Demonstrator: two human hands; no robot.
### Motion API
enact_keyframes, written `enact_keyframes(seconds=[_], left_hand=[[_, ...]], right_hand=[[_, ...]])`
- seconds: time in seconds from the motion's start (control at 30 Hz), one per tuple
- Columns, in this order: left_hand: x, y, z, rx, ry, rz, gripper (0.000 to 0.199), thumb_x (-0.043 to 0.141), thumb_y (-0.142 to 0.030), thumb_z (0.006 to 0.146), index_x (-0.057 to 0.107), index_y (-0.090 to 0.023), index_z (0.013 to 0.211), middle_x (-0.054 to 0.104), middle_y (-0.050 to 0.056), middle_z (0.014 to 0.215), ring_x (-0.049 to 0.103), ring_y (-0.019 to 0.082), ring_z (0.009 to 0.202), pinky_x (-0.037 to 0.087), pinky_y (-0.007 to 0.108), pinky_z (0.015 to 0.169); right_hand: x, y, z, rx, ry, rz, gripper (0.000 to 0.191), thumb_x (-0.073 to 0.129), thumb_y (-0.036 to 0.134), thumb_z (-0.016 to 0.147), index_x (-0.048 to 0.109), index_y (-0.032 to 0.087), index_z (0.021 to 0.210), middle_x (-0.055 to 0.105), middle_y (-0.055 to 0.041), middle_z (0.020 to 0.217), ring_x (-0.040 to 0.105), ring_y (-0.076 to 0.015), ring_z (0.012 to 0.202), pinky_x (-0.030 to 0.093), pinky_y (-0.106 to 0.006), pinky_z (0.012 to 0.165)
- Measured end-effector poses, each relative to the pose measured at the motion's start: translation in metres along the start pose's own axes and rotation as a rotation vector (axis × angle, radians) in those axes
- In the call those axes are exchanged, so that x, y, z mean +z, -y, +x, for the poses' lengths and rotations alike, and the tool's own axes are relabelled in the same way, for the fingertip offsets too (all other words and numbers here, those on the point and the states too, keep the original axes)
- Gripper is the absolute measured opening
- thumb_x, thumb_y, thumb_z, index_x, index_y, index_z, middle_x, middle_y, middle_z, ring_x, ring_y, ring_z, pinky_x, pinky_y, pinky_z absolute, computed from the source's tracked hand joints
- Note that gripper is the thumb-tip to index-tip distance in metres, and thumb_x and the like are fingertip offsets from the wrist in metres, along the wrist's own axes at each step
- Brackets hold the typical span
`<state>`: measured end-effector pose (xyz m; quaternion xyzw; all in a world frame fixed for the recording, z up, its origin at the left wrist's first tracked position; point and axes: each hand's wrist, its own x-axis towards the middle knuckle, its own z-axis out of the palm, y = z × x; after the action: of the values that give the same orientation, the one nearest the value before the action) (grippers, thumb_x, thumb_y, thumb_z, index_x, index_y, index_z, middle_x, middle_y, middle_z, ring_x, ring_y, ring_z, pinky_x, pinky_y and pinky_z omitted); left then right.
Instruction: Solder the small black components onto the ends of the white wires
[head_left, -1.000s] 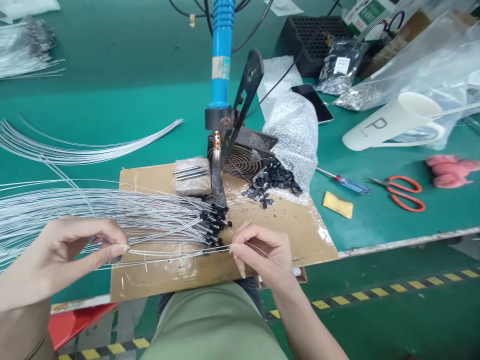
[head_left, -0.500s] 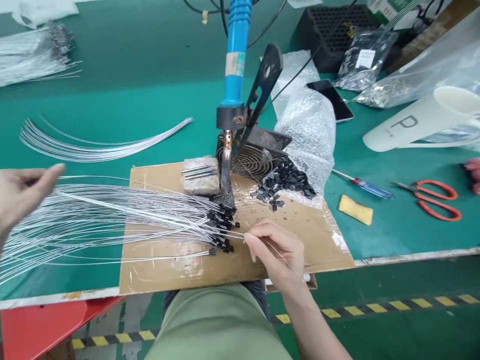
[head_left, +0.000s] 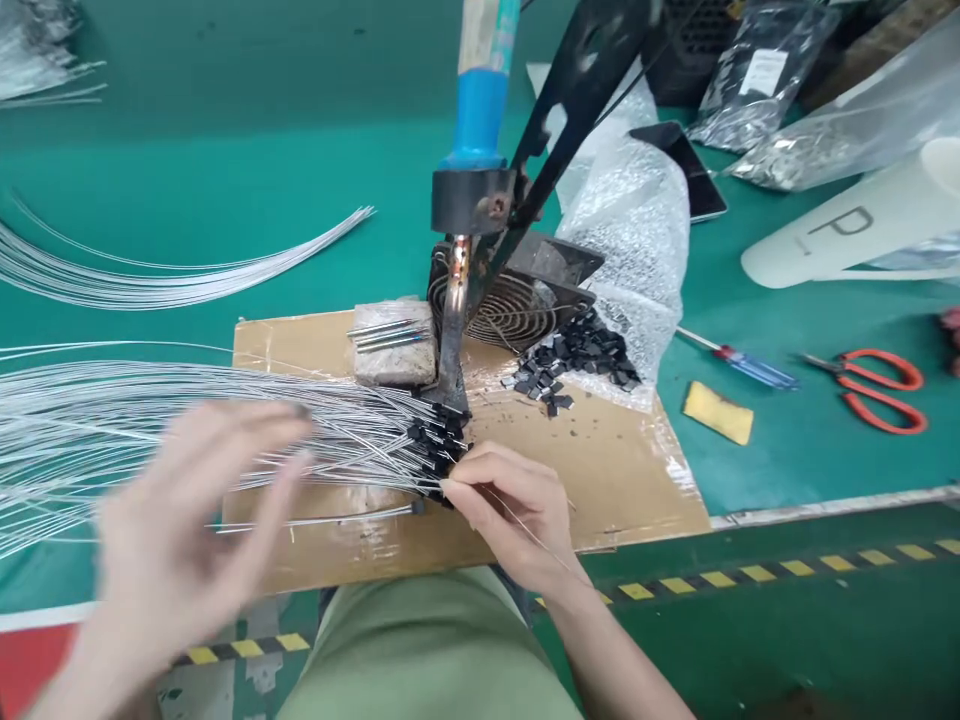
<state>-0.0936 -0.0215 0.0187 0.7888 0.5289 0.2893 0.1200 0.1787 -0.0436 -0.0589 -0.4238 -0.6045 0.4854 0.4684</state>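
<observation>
White wires (head_left: 300, 400) lie in a wide bundle from the left onto the cardboard (head_left: 615, 500), their right ends tipped with black connectors (head_left: 439, 440). Pinched between the thumb and fingers of my right hand (head_left: 517, 510) is a thin wire, at the right edge of the connectors; its loose length trails over the palm. My left hand (head_left: 195, 510), blurred by motion, hovers over the bundle with its thumb and fingers apart, holding nothing. A blue soldering iron (head_left: 480, 120) points down above the connectors. Loose black connector pieces (head_left: 577, 355) are heaped to its right.
Behind the iron sits a round fan grille (head_left: 506, 310), with a block bearing metal rods (head_left: 394, 365) to the left. Bubble wrap (head_left: 630, 240), a screwdriver (head_left: 757, 370), a yellow sponge (head_left: 718, 413), scissors (head_left: 885, 390) and a white cup (head_left: 840, 230) stand or lie right. More wires (head_left: 187, 285) curve at left.
My left hand has swung right and down from the far left to over the bundle. My right hand, still pinching a wire, has shifted left to the connectors. The camera view has moved closer.
</observation>
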Motion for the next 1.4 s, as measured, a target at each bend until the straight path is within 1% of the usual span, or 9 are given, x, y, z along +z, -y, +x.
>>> enact_keyframes(seconds=[0.03,0.1,0.17,0.33,0.53,0.63,0.8,1.1,1.4], left_hand=[[0.015,-0.019,0.000,0.118,0.063,-0.034,0.037,0.074,-0.002,0.085,0.072,-0.020,0.117,0.076,0.006,0.117,0.069,0.022,0.104,0.050,0.038,0.099],[0.039,-0.046,0.002,0.126,0.167,-0.113,0.039,0.064,0.000,0.090,0.065,-0.018,0.125,0.075,0.009,0.117,0.067,0.023,0.106,0.049,0.038,0.096],[0.053,-0.056,0.005,0.094,0.204,-0.166,0.031,0.059,-0.001,0.094,0.063,-0.018,0.121,0.074,0.006,0.104,0.065,0.021,0.095,0.047,0.037,0.088],[0.063,-0.054,0.010,-0.069,0.310,-0.257,0.015,0.055,-0.009,0.100,0.061,-0.022,0.104,0.062,-0.005,0.073,0.049,0.015,0.063,0.039,0.033,0.070],[0.064,-0.052,0.009,-0.351,0.387,-0.479,0.019,0.055,-0.024,0.104,0.066,-0.023,0.088,0.059,-0.004,0.070,0.049,0.014,0.062,0.037,0.030,0.063],[0.065,-0.053,0.009,-0.516,0.332,-0.573,0.020,0.061,-0.030,0.102,0.069,-0.023,0.084,0.060,-0.002,0.070,0.047,0.014,0.062,0.034,0.029,0.060],[0.063,-0.059,0.013,-0.704,0.226,-0.645,0.019,0.068,-0.032,0.095,0.071,-0.022,0.080,0.061,-0.002,0.068,0.047,0.013,0.062,0.030,0.029,0.057],[0.061,-0.064,0.015,-0.757,0.186,-0.652,0.017,0.073,-0.032,0.091,0.076,-0.021,0.079,0.066,-0.001,0.068,0.050,0.012,0.061,0.030,0.027,0.054],[0.063,-0.066,0.015,-0.685,0.135,-0.685,0.015,0.072,-0.023,0.091,0.078,-0.023,0.077,0.070,-0.002,0.069,0.052,0.012,0.061,0.040,0.025,0.059]], right_hand=[[0.000,0.001,0.000,-0.015,0.002,-0.011,0.014,0.069,0.012,0.099,0.071,0.022,0.089,0.065,0.0016,0.078,0.056,-0.0120,0.069,0.042,-0.026,0.062],[0.000,0.003,0.001,-0.045,-0.003,-0.031,0.013,0.069,0.011,0.099,0.070,0.022,0.090,0.065,0.0013,0.079,0.056,-0.0121,0.070,0.042,-0.026,0.063],[0.000,0.005,0.003,-0.061,-0.019,-0.044,0.013,0.069,0.011,0.099,0.070,0.021,0.091,0.064,0.0013,0.079,0.056,-0.0119,0.069,0.042,-0.025,0.062],[0.001,0.006,0.009,-0.070,-0.068,-0.036,0.013,0.069,0.012,0.099,0.070,0.020,0.089,0.064,0.0011,0.078,0.056,-0.0117,0.069,0.044,-0.025,0.062],[0.006,0.002,0.007,0.051,-0.079,0.086,0.015,0.069,0.018,0.102,0.073,0.021,0.088,0.062,0.0029,0.074,0.056,-0.0100,0.064,0.045,-0.024,0.060],[0.004,0.001,0.005,0.192,-0.179,0.290,0.023,0.064,0.030,0.107,0.078,0.022,0.090,0.065,0.0020,0.076,0.061,-0.0091,0.057,0.050,-0.023,0.054],[-0.001,0.001,0.005,0.300,-0.280,0.620,0.061,0.042,0.062,0.109,0.086,0.020,0.105,0.077,-0.0080,0.086,0.074,-0.0184,0.069,0.065,-0.030,0.060],[0.014,0.012,0.008,0.278,-0.244,0.398,0.012,0.076,0.027,0.098,0.087,0.024,0.093,0.073,-0.0018,0.080,0.066,-0.0111,0.061,0.059,-0.021,0.055],[0.015,0.014,0.010,0.229,-0.235,0.351,0.011,0.078,0.021,0.095,0.084,0.023,0.086,0.069,0.0004,0.071,0.065,-0.0099,0.052,0.057,-0.020,0.050]])
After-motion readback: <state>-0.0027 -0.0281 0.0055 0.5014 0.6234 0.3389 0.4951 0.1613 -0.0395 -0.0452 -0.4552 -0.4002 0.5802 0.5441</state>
